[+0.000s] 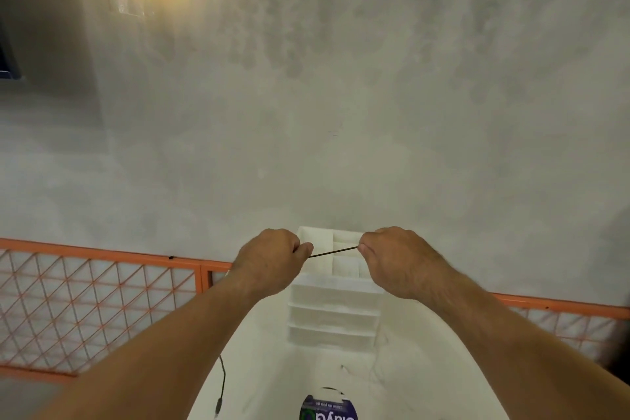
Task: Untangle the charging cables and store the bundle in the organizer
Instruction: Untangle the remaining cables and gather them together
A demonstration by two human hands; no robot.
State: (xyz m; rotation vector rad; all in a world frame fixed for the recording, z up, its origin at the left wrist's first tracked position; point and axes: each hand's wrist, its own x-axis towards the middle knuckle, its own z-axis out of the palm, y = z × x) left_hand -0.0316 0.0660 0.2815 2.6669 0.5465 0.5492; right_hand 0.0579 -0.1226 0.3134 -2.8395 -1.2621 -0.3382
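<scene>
A thin black charging cable (332, 252) is stretched taut between my two hands, raised above a white table (266, 382). My left hand (272, 257) pinches its left end and my right hand (395, 257) pinches its right end. A loose length of black cable with a plug (221, 385) hangs below my left forearm at the table's left edge. Behind my hands stands the white organizer (332, 317), with open compartments on top and drawer fronts below.
A dark blue round label or lid (327, 407) lies on the table at the bottom edge. An orange lattice railing (95, 297) runs left and right behind the table. A grey concrete wall (341, 95) fills the background, with green leaves at the top.
</scene>
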